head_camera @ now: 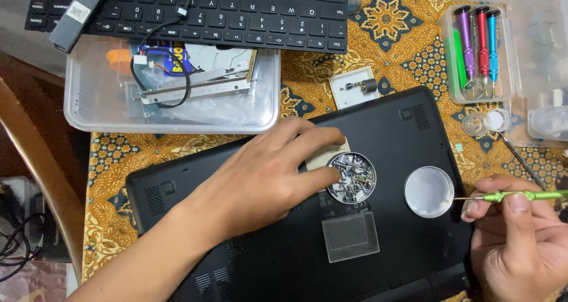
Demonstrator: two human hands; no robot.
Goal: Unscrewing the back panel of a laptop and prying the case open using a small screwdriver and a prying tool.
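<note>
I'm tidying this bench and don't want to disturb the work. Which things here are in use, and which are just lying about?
In use: left hand at the round tin of screws; right hand holding the green screwdriver; black laptop base; round lid.

Lying about: keyboard; clear parts tub; screwdriver set; small square lid.

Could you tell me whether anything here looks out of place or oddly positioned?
The detached black keyboard rests askew over the clear plastic tub, overhanging it. The round tin of loose screws sits on the upturned black laptop.
</note>
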